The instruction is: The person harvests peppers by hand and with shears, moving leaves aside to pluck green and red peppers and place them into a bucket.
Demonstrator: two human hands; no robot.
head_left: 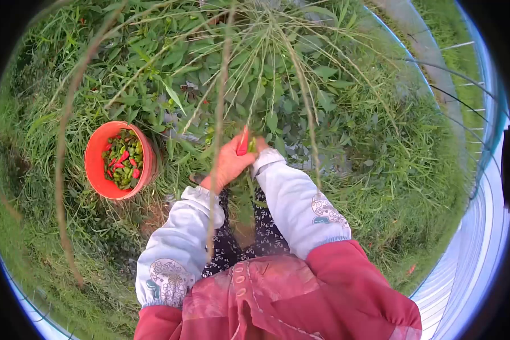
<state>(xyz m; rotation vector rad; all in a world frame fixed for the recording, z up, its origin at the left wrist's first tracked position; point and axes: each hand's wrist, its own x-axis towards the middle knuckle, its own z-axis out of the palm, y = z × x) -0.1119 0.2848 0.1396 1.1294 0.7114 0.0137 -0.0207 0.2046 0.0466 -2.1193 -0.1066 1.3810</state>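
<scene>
My left hand (229,163) is closed on a red chili pepper (243,141), its tip pointing away from me. A green pepper (252,145) shows right beside the red one, between my two hands. Close against it is my right hand (261,145), of which only a small part appears past the sleeve cuff; its fingers are hidden. Leafy green plants (272,116) surround both hands. To the left, an orange-red bucket (149,161) stands tilted in the grass, holding many green and red peppers (122,158).
Thin dry grass stalks (300,73) hang across the view in front of the plants. Tall grass (391,187) grows on the right. Curved hoops and a pale sheet (459,266) line the right edge. Dark mulch film shows between the leaves.
</scene>
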